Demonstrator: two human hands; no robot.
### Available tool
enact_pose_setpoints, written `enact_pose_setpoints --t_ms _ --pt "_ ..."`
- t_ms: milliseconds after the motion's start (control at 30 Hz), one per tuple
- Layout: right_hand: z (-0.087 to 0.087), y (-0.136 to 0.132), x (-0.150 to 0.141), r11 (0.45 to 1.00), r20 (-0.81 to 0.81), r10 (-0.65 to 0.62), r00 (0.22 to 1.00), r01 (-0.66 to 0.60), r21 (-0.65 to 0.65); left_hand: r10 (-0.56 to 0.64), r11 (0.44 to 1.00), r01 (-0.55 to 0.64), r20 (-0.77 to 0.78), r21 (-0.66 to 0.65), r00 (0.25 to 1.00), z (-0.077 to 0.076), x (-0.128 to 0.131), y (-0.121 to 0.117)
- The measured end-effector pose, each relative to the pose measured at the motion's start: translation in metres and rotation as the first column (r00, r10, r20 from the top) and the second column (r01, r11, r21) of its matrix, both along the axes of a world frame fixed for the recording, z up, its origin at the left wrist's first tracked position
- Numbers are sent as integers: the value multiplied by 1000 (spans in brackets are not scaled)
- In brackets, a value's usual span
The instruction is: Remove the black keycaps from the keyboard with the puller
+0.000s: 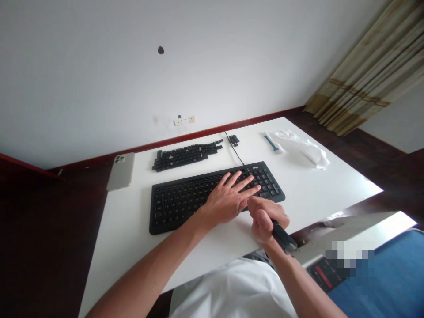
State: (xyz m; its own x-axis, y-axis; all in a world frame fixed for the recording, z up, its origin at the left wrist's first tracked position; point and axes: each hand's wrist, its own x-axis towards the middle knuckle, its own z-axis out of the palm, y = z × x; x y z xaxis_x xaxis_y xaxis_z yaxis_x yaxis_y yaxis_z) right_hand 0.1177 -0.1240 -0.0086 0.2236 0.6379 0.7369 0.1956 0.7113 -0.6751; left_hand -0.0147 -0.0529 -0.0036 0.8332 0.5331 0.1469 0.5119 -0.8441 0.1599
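Note:
A black keyboard (pixel 185 198) lies across the middle of a white table (pixel 126 229). My left hand (pixel 230 198) rests flat on its right half, fingers stretched out over the keys. My right hand (pixel 266 218) is closed in a fist around a black tool (pixel 284 238) whose handle sticks out toward me, just in front of the keyboard's right end. The tool's working end is hidden inside the fist. Behind the keyboard, several loose black keycaps (pixel 185 155) lie in rows.
A phone (pixel 121 171) lies face down at the table's back left corner. A small black piece (pixel 233 139) sits beside the keyboard cable. A blue tool (pixel 271 143) and a white crumpled bag (pixel 303 148) are at the back right. A curtain (pixel 371 75) hangs at right.

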Motion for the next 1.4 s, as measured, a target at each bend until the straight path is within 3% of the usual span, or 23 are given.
enact_pose_setpoints --t_ms 167,233,300,367,433,500,567,633,700,800,933,1033,1100,1167,1267,1400 --pt "3 1 14 981 9 -191 982 191 -35 19 996 -9 112 -86 993 6 0 4" --pt "6 3 24 964 113 -240 964 250 -89 57 978 -3 254 -207 965 9 -2 7" --pt "11 8 34 948 250 -239 938 281 -150 185 915 -3 414 -402 891 12 -4 12" --pt "18 15 42 942 353 -181 918 265 -206 348 778 76 527 -624 776 15 -6 15" --pt "25 24 49 947 418 -103 902 218 -236 502 564 257 573 -784 648 17 -4 18" --pt "30 32 53 958 477 -21 879 154 -241 637 329 455 550 -828 540 17 -1 18" --pt "34 41 54 965 504 61 862 77 -250 728 141 583 483 -800 486 18 3 16" --pt "37 50 53 961 502 124 856 22 -275 777 37 640 425 -768 464 18 7 14" --pt "40 58 50 956 498 151 854 2 -293 815 -3 664 383 -748 435 19 8 13" --pt "47 68 42 959 510 178 841 -33 -281 857 11 677 356 -736 372 22 7 15" --pt "60 84 35 946 525 293 799 -160 -283 852 91 644 394 -760 344 30 2 22" --pt "69 112 40 940 562 319 763 -178 -293 821 247 539 469 -806 325 36 -4 29" --pt "70 140 53 957 595 240 767 -86 -276 813 359 362 479 -860 331 39 -9 33" --pt "64 172 72 948 592 136 794 70 -311 793 401 194 446 -895 415 39 -13 35" --pt "44 209 104 855 604 21 797 299 -423 684 448 101 414 -888 601 36 -17 36" --pt "16 221 129 798 629 80 773 328 -505 497 692 -31 444 -721 745 32 -19 33"
